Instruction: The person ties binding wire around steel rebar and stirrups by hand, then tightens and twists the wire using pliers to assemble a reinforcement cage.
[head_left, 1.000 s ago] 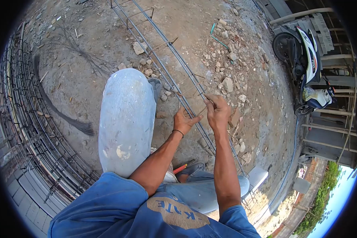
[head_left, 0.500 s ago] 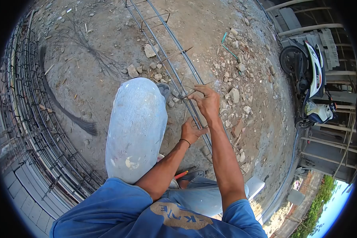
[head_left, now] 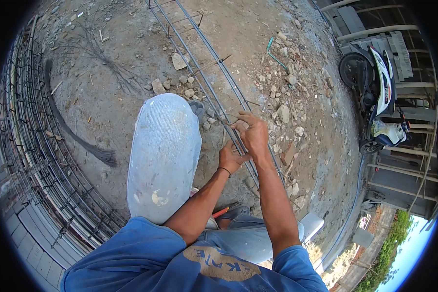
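Long grey steel-bar cage (head_left: 218, 59): slanted upper left to lower right, under both hands | left hand (head_left: 231, 158): laid at bars, closure not discernible | right hand (head_left: 254, 134): placed farther up-cage, nearer thin crosspiece (head_left: 225, 118); pinch cannot be confirmed

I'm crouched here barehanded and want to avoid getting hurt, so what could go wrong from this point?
Your left hand is right against the long metal bars, so a shift might pinch fingers. Your bare right hand works near thin metal crosspieces whose jutting ends could scratch. Loose stones nearby might turn underfoot.
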The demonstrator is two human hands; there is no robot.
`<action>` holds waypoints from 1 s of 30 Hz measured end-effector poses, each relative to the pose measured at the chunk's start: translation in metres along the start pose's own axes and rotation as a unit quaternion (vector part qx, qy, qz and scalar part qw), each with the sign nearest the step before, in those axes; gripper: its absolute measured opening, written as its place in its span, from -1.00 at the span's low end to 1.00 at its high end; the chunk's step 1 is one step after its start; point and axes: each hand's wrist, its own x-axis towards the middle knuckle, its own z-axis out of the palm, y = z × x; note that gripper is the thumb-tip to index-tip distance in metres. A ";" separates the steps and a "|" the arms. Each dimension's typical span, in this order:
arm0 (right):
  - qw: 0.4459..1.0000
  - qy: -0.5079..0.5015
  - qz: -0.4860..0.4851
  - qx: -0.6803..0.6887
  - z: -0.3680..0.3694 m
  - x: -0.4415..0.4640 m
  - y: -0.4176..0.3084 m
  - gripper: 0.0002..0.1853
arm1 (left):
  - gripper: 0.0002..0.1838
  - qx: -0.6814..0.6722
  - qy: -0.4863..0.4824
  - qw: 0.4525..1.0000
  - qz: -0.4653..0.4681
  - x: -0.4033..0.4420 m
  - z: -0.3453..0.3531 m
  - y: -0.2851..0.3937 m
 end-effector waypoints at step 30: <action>0.976 0.044 0.175 -0.120 -0.001 -0.169 0.034 -0.83 | -0.43 0.091 -0.048 0.994 -0.023 -0.017 -0.005 0.062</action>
